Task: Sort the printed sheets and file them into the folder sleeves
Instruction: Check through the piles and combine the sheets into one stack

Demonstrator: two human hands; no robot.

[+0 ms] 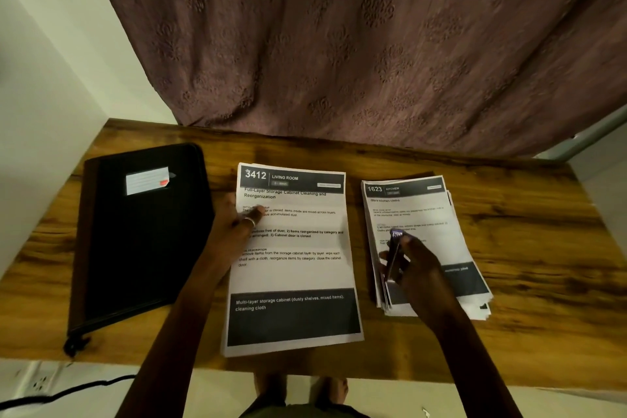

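A closed black folder (142, 234) with a white label lies at the left of the wooden table (529, 231). In the middle lies a printed sheet (295, 268) headed "3412 LIVING ROOM"; my left hand (237, 220) rests flat on its left edge, thumb on the paper. At the right sits a stack of printed sheets (427, 214), its top one headed "1623 KITCHEN". My right hand (410, 258) is over that stack, with the left edge of a sheet pinched and lifted between its fingers.
A patterned mauve curtain (373, 44) hangs behind the table. A pale wall (51, 61) stands close at the left. A black cable (68, 392) runs over the floor below the front edge, beside my feet (302, 390).
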